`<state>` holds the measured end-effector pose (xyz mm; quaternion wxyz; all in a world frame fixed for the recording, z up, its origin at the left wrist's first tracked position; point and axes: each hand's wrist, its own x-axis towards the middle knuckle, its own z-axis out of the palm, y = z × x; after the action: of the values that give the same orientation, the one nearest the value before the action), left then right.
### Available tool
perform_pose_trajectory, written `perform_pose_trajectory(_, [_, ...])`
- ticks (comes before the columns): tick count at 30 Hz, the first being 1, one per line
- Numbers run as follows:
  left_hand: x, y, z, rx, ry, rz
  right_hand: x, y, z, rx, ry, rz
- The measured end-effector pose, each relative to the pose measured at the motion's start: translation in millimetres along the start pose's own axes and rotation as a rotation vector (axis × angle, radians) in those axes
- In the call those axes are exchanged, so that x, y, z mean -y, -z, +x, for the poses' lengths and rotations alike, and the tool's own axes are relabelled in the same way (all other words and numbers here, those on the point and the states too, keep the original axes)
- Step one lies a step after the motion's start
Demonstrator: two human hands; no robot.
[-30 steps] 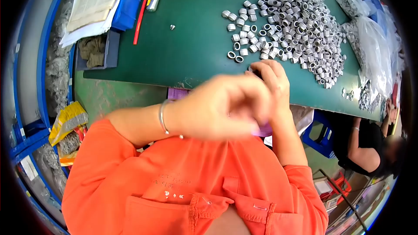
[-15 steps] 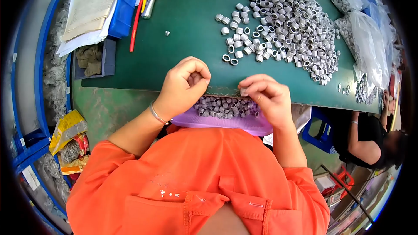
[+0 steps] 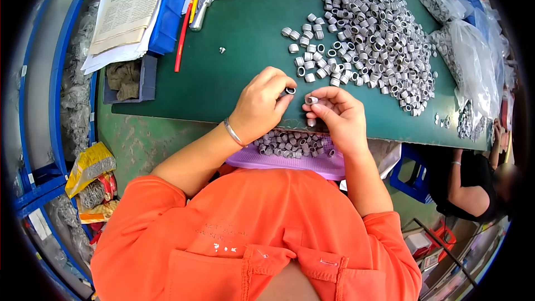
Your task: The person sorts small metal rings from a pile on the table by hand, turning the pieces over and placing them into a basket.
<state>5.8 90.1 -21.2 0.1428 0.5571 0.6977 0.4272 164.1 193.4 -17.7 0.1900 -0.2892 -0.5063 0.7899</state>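
Note:
Over the near edge of the green table, my left hand (image 3: 264,103) pinches a small metal ring (image 3: 290,91) between thumb and fingertips. My right hand (image 3: 341,115) is closed on another metal ring (image 3: 311,100), and a further ring (image 3: 311,122) shows below its curled fingers. A short gap lies between the two hands. Beneath them, a purple basket (image 3: 267,161) in front of my body holds many of the same rings. Beyond my hands, a big heap of metal rings (image 3: 379,39) covers the table's right half, with loose ones along its left side.
On the green table (image 3: 234,28) lie a red pencil (image 3: 181,44), a metal tool (image 3: 206,0) and a blue tray (image 3: 167,17) with papers. A grey bin (image 3: 146,81) holds cloth. Plastic bags (image 3: 473,61) stand right. Another person (image 3: 468,189) sits near a blue stool (image 3: 409,175).
My left hand has moved right and slightly up, and a ring now shows in its fingertips. My right hand has turned, exposing the rings at its fingers. The view has shifted slightly.

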Motion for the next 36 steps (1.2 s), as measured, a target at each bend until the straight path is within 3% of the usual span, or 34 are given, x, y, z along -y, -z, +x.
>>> perform_pose_trajectory(3, [-4.0, 0.9, 0.4, -0.008, 0.009, 0.001, 4.5, 4.4, -5.1, 0.018, -0.103, 0.232])
perform_pose_trajectory(10, [-0.6, -0.3, -2.1, 0.011, -0.038, 0.064, 1.7, 10.5, -9.4, 0.089, -0.112, 0.375])
perform_pose_trajectory(12, [-9.4, 5.3, -3.5, -0.003, 0.042, -0.023, 2.5, 9.8, -11.5, 0.097, -0.022, 0.073])
perform_pose_trajectory(13, [-12.4, 7.7, -4.1, -0.015, 0.122, -0.112, 4.2, 10.6, -9.7, 0.103, -0.021, 0.074])
perform_pose_trajectory(15, [-7.9, 5.8, -8.0, -0.024, 0.228, -0.284, 8.5, 11.9, -5.6, 0.088, 0.480, -0.751])
perform_pose_trajectory(16, [-6.3, 4.8, -9.9, -0.032, 0.329, -0.462, 8.6, 5.1, 0.9, -0.034, 0.660, -0.894])
perform_pose_trajectory(20, [-10.6, 3.2, -11.0, -0.045, 0.249, -0.585, 4.8, -14.3, 25.6, -0.208, 0.756, -1.237])
perform_pose_trajectory(23, [-14.3, 4.5, -14.1, -0.061, 0.217, -0.546, 3.6, -12.3, 26.8, -0.159, 0.784, -1.234])
perform_pose_trajectory(25, [-14.3, 6.5, -16.0, -0.063, 0.191, -0.518, 2.9, -8.6, 20.9, -0.120, 0.715, -1.063])
perform_pose_trajectory(28, [-14.4, 7.3, -16.5, -0.064, 0.148, -0.476, 7.9, -8.9, 0.0, -0.016, 0.214, -0.229])
perform_pose_trajectory(31, [-16.6, 7.1, -16.1, -0.059, 0.131, -0.468, 15.5, -2.2, -10.4, 0.093, 0.061, 0.048])
perform_pose_trajectory(35, [-16.5, 8.7, -17.3, -0.013, 0.132, -0.516, 5.1, 2.1, -15.5, 0.082, 0.102, 0.101])
perform_pose_trajectory(36, [-17.2, 9.8, -18.7, -0.013, 0.134, -0.515, 3.6, 6.2, -16.3, 0.165, 0.232, -0.222])
